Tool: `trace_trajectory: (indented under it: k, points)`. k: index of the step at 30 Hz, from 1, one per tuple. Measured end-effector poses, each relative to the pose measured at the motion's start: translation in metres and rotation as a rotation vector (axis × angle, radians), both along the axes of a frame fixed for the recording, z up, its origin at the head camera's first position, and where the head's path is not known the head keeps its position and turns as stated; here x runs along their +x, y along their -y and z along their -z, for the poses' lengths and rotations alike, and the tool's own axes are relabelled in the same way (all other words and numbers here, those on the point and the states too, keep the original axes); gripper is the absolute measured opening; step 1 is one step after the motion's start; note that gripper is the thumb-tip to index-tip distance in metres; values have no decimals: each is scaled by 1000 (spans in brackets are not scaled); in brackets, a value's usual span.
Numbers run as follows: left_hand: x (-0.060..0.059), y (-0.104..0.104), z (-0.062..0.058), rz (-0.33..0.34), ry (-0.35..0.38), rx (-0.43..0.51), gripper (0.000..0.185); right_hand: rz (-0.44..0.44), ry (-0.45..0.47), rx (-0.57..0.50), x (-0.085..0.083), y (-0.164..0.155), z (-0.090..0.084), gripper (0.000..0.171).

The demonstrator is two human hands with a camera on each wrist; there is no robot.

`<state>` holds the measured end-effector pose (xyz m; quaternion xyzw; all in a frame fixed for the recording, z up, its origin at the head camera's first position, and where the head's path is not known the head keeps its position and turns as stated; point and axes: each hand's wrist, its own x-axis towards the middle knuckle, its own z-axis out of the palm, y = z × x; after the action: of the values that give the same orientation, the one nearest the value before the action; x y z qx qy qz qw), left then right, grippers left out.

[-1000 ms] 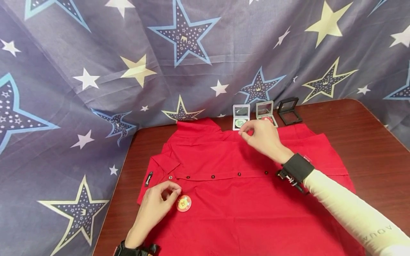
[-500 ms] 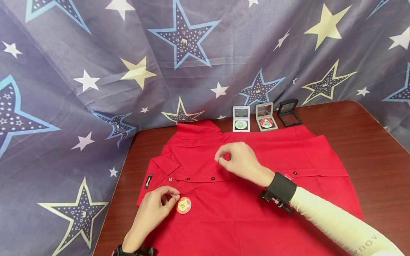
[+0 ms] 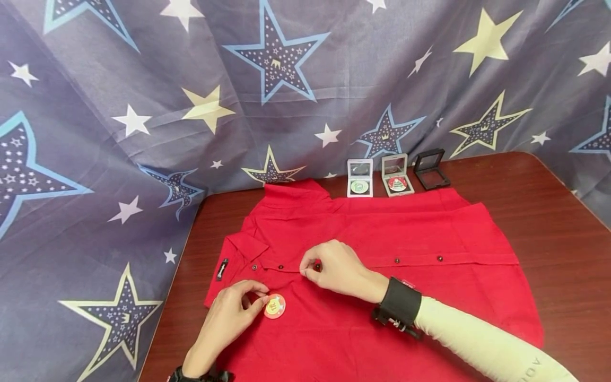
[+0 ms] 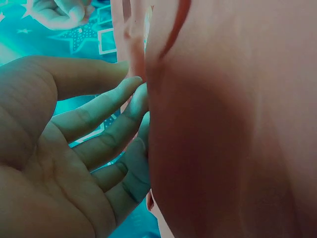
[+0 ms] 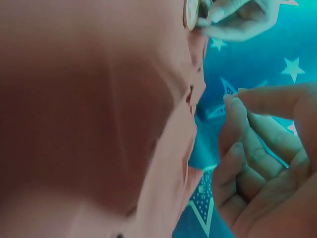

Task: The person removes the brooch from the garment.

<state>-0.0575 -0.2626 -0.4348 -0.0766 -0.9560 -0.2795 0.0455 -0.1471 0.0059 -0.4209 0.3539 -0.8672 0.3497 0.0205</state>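
A red shirt [image 3: 334, 339] is spread over the brown bench [image 3: 549, 212] in front of me, its collar [image 3: 245, 245] toward the left, and a round orange-and-yellow badge [image 3: 275, 306] lies on the front, below the collar. The person's left hand [image 3: 233, 307] has its thumb and forefinger close together at the badge's left edge; from the wrist views, dim and oddly tinted, I can't fairly say whether they pinch that edge or merely touch it. The right hand [image 3: 339, 268] is over the line of dark buttons [image 3: 396, 260], thumb and forefinger tips drawn together into a ring, the other fingers curled in. A black band [image 3: 400, 301] circles that wrist, below a cream sleeve [image 3: 482, 331]. Along the back, three small cases stand open: a white case [image 3: 360, 170] with a green badge [image 3: 359, 186], a pale case [image 3: 394, 165] with a red tree badge [image 3: 397, 183], and a black case [image 3: 433, 178] at the right. A star-printed cloth [image 3: 167, 53] hangs behind.
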Motion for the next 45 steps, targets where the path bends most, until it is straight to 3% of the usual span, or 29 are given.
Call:
trace_trajectory:
  k: [12, 20, 27, 45]
  points:
    - [1, -2, -1, 49, 43, -1, 31, -112, 108, 41, 14, 22, 16, 7]
    - [0, 0, 3, 83, 49, 18, 35, -82, 133, 35, 12, 24, 22, 8]
    - [0, 1, 3, 76, 68, 28, 32, -108, 155, 75, 13, 31, 25, 8]
    - [1, 3, -2, 53, 81, 85, 36, -154, 156, 33, 25, 49, 26, 7]
